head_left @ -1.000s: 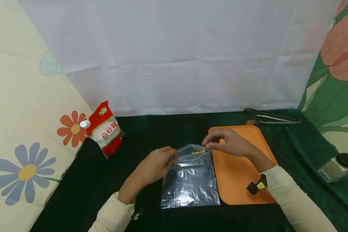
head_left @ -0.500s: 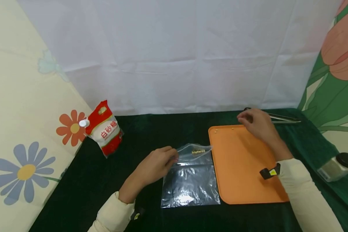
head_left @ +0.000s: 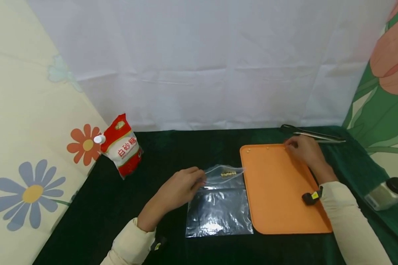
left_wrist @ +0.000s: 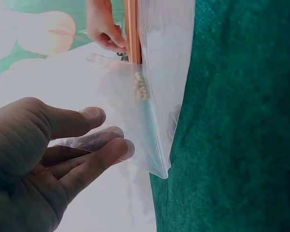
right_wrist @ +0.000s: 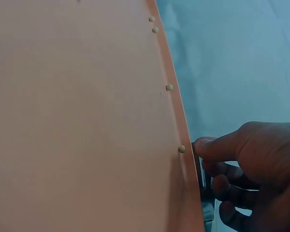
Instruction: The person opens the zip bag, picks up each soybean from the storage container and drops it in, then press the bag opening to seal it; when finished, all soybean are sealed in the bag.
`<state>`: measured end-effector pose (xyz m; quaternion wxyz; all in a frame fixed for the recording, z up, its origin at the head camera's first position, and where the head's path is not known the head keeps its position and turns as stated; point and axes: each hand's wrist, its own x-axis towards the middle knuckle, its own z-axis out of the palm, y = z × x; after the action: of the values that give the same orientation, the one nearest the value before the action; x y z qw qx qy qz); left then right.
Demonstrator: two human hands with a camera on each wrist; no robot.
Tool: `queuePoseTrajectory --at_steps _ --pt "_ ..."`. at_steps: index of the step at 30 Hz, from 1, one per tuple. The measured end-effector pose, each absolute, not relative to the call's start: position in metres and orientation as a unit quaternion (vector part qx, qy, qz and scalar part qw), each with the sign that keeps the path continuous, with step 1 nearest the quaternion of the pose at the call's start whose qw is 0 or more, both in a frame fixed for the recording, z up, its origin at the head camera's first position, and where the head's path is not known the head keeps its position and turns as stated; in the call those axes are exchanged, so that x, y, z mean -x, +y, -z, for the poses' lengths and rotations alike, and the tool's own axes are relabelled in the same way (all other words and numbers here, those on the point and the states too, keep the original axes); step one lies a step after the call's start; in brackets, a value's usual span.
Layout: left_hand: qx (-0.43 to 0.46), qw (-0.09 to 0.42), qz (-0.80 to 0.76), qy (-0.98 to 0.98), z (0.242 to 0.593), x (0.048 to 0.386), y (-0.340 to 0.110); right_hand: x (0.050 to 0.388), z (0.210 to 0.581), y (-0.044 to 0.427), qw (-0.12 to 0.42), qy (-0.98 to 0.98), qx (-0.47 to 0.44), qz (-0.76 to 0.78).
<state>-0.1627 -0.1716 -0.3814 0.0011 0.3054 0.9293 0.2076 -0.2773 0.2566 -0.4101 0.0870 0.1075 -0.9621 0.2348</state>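
Observation:
A clear zip bag (head_left: pixel 219 215) lies flat, its mouth parted at the far end, with several soybeans (head_left: pixel 229 173) just inside. My left hand (head_left: pixel 181 187) pinches the left side of that mouth; in the left wrist view thin film (left_wrist: pixel 89 141) runs between its fingers. My right hand (head_left: pixel 306 151) is at the far right of the orange tray (head_left: pixel 285 195). In the right wrist view its thumb and loosely bent fingers are beside the tray's rim, close to a single soybean (right_wrist: pixel 182 149). Several soybeans, such as the soybean (right_wrist: pixel 169 87), sit along that rim.
A red and white sugar bag (head_left: pixel 122 147) with a white cap stands at the left. Tongs (head_left: pixel 328 137) lie behind the tray. A jar (head_left: pixel 388 193) with a black lid is at the right edge. Dark green cloth (head_left: pixel 172 154) covers the table.
My right hand has let go of the bag's right side and moved right, over the tray, then down to its far right edge. My left hand has stayed at the bag.

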Motion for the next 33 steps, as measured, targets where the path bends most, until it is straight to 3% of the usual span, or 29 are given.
queuePoseTrajectory --at_steps 7,26,33 --pt "-0.308 0.002 -0.208 0.929 0.38 0.162 -0.171 0.28 0.416 0.259 0.06 -0.967 -0.113 -0.22" --pt "-0.306 0.003 -0.203 0.93 0.379 0.163 -0.17 0.279 0.414 0.254 0.066 -0.968 -0.123 -0.208" --pt "-0.303 0.008 -0.205 0.931 0.38 0.162 -0.17 0.278 0.408 0.245 0.047 -0.936 -0.151 -0.315"
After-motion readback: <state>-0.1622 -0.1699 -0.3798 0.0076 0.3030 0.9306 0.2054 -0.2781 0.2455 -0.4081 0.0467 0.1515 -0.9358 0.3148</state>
